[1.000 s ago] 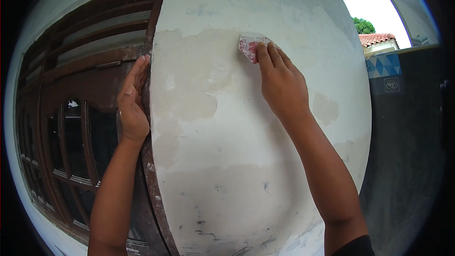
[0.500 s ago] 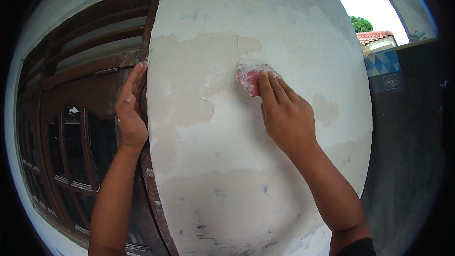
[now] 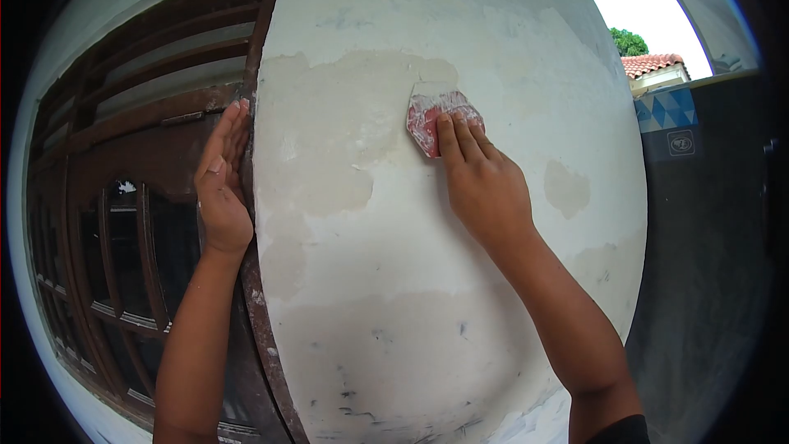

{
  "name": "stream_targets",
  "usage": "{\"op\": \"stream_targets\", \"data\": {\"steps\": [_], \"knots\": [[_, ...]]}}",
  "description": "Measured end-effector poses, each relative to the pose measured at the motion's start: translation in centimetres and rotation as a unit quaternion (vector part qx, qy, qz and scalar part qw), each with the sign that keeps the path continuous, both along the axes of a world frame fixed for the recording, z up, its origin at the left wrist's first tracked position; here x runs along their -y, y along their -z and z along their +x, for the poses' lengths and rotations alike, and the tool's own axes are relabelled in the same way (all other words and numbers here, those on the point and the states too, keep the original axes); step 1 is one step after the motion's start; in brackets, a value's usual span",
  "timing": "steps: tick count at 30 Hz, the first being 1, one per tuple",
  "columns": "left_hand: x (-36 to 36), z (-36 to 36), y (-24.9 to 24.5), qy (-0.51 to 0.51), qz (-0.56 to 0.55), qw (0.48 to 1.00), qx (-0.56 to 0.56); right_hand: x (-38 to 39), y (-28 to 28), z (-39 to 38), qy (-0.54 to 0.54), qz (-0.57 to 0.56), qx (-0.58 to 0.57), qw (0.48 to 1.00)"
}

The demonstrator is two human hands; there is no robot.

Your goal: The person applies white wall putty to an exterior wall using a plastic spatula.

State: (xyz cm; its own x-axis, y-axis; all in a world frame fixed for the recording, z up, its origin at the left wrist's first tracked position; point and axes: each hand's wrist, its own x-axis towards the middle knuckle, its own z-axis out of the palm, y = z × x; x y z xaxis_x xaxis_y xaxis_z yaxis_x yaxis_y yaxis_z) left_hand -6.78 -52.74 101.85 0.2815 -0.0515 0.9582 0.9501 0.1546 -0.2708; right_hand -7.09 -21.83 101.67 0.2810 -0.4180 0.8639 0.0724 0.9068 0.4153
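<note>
My right hand (image 3: 489, 181) grips a red putty scraper (image 3: 426, 125) smeared with white filler, its fingers pressed over the blade's face. The scraper lies against the white wall (image 3: 394, 255), near the upper right edge of a large greyish damp-looking patch (image 3: 329, 131). My left hand (image 3: 223, 189) rests upright along the dark brown wooden door frame (image 3: 261, 74), fingers stretched out and holding nothing. What lies under its palm side is partly hidden.
Left of the wall stands a brown wooden door (image 3: 140, 148) with glass panes. More greyish patches and dark scuffs mark the wall lower down. To the right hangs a dark sheet (image 3: 707, 238) with a blue-patterned band; a tiled roof (image 3: 652, 64) shows beyond.
My right hand and the scraper have moved slightly up and left, and the scraper's face shows more. The small greyish patch above it looks smoothed over. My left hand has hardly moved.
</note>
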Motion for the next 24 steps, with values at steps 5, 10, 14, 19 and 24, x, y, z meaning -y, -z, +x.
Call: {"op": "stream_targets", "data": {"steps": [5,10,14,19,24], "knots": [[0.0,-0.2,-0.1,0.002,-0.004,1.0,-0.007,-0.9,1.9,1.7,-0.012,0.018,-0.01,1.0],[0.1,-0.2,0.0,-0.005,-0.006,1.0,-0.007,-0.4,-2.6,2.0,-0.051,-0.01,-0.074,0.996],[0.2,-0.2,-0.1,-0.011,0.003,1.0,-0.005,0.6,-3.9,0.1,-0.024,0.001,-0.076,0.997],[0.2,-0.2,0.0,-0.002,0.004,1.0,0.001,0.4,0.2,-0.3,0.029,0.01,-0.008,1.0],[0.1,-0.1,0.0,-0.006,-0.002,1.0,-0.002,-0.9,1.5,0.8,0.003,0.022,-0.01,1.0]]}}
